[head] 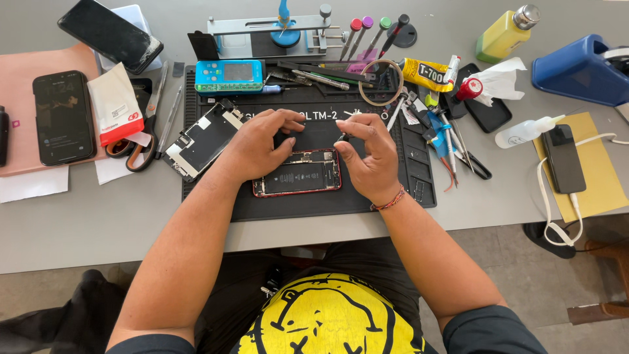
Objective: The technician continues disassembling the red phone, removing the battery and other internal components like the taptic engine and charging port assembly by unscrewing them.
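Pinched together, the right hand (370, 154) grips a thin tool (343, 137) over the opened red-framed phone (298, 174), its battery exposed, while the left hand (259, 144) steadies its far left corner.

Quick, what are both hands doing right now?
Left hand: open, fingers resting on the opened red-framed phone.
Right hand: pinched shut on a thin dark tool.

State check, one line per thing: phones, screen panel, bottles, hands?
Red phone: opened, screen off, insides showing, flat on the black mat.
Screen panel: detached, lying on the mat's left edge.
Left hand: resting on the red phone's top edge.
Right hand: pinching a thin tool above the phone.
Yellow bottle: upright, capped.
Black phone: screen dark, white cable plugged in.
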